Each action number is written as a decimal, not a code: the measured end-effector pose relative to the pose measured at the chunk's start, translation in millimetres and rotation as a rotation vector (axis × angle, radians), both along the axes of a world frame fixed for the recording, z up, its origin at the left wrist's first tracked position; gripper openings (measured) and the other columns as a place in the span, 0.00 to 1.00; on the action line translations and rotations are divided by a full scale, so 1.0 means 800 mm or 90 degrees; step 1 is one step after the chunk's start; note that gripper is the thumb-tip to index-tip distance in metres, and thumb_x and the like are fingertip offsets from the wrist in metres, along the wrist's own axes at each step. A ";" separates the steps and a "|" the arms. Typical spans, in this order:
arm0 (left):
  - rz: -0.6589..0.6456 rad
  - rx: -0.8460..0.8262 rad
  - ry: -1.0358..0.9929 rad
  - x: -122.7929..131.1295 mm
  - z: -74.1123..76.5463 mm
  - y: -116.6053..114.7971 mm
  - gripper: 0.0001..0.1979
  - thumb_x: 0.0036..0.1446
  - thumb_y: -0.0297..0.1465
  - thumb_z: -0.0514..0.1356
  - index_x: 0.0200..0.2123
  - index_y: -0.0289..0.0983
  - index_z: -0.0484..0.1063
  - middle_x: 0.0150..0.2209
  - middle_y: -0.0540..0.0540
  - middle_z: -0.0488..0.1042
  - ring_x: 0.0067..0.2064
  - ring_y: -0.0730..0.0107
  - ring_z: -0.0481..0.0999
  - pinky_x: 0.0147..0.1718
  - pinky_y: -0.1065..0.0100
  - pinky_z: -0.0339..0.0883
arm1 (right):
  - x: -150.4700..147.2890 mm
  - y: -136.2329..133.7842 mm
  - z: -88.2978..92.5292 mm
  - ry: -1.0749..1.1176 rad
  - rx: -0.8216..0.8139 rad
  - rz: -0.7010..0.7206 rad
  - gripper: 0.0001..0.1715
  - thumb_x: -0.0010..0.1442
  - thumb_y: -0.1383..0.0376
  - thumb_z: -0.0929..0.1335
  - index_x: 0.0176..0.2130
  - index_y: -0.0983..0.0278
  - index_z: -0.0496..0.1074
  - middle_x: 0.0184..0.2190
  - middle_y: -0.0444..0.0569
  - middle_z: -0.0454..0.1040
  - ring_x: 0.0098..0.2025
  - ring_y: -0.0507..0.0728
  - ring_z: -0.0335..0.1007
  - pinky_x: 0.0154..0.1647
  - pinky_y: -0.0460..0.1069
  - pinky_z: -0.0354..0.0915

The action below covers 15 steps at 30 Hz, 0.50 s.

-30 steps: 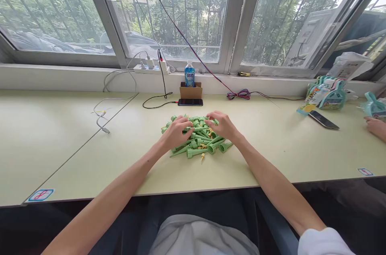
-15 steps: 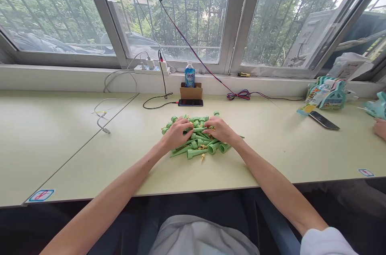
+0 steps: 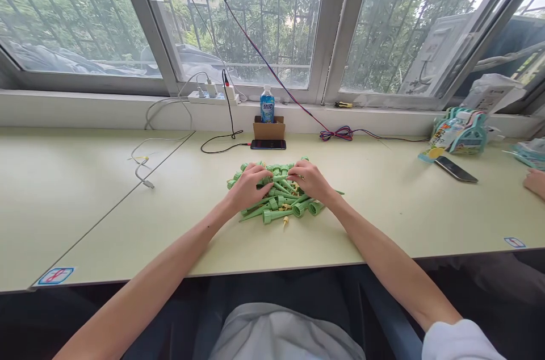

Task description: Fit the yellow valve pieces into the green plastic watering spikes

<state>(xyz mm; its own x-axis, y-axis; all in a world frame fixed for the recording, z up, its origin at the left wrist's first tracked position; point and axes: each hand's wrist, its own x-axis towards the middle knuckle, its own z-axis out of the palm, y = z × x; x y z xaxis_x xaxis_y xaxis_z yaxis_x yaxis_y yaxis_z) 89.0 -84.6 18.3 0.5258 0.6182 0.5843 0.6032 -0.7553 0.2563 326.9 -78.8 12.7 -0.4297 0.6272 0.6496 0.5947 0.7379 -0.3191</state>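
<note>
A heap of green plastic spikes with wide, round, hollow ends lies on the table, small yellow pieces mixed among them. Above the heap, one green spike is held level between both hands. My left hand is closed on its left end. At its right end, the fingertips of my right hand pinch it. My fingers partly cover both ends of this spike. One yellow piece lies in front of the heap.
Behind the heap, a phone lies before a cardboard box and a blue bottle. A white cable lies left. At right are another phone, packages and another person's hand.
Both hands keep hold of the green spike, which has risen slightly and turned a little. The heap looks the same, and the view has shifted slightly.
</note>
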 end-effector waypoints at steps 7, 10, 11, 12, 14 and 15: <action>0.002 0.039 -0.025 0.000 0.005 0.002 0.13 0.62 0.32 0.59 0.49 0.40 0.74 0.43 0.44 0.79 0.45 0.58 0.70 0.46 0.59 0.68 | -0.006 -0.014 0.013 0.110 0.048 -0.002 0.04 0.64 0.66 0.68 0.38 0.62 0.74 0.33 0.49 0.73 0.37 0.56 0.68 0.41 0.50 0.65; 0.051 0.061 -0.067 -0.001 0.010 0.003 0.12 0.61 0.32 0.59 0.48 0.38 0.74 0.42 0.42 0.78 0.45 0.59 0.72 0.45 0.60 0.69 | -0.011 -0.023 0.018 0.191 0.063 -0.046 0.11 0.64 0.65 0.68 0.48 0.60 0.70 0.36 0.48 0.72 0.36 0.55 0.69 0.43 0.51 0.67; 0.077 0.063 -0.092 -0.002 0.011 0.003 0.12 0.61 0.32 0.60 0.47 0.38 0.74 0.41 0.42 0.77 0.42 0.61 0.73 0.43 0.61 0.70 | -0.013 -0.025 0.019 0.215 0.076 -0.065 0.13 0.64 0.65 0.68 0.49 0.60 0.69 0.36 0.48 0.72 0.35 0.55 0.69 0.43 0.51 0.67; 0.104 0.062 -0.118 -0.002 0.012 0.003 0.12 0.60 0.32 0.60 0.47 0.37 0.74 0.40 0.42 0.77 0.39 0.63 0.73 0.41 0.63 0.70 | -0.014 -0.027 0.020 0.231 0.086 -0.075 0.14 0.63 0.64 0.68 0.49 0.61 0.69 0.36 0.48 0.72 0.35 0.55 0.69 0.43 0.51 0.66; 0.146 0.055 -0.158 -0.003 0.013 0.002 0.12 0.59 0.33 0.61 0.45 0.36 0.73 0.36 0.45 0.75 0.31 0.68 0.71 0.35 0.66 0.69 | -0.016 -0.031 0.022 0.222 0.080 -0.058 0.09 0.62 0.64 0.68 0.44 0.62 0.70 0.32 0.47 0.72 0.33 0.54 0.68 0.40 0.50 0.66; 0.157 0.053 -0.170 -0.004 0.013 0.002 0.12 0.59 0.34 0.62 0.45 0.36 0.73 0.35 0.46 0.75 0.28 0.70 0.69 0.33 0.67 0.68 | -0.017 -0.033 0.022 0.195 0.063 -0.032 0.04 0.62 0.65 0.68 0.40 0.62 0.71 0.30 0.46 0.72 0.31 0.54 0.67 0.39 0.49 0.65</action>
<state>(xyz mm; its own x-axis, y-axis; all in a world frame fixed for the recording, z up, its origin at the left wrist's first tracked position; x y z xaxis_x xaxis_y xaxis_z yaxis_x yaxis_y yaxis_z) 86.2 -83.2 28.9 0.1899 0.6518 0.7342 0.6897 -0.6208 0.3727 313.2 -105.1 30.0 -0.1747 0.5695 0.8032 0.5181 0.7468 -0.4169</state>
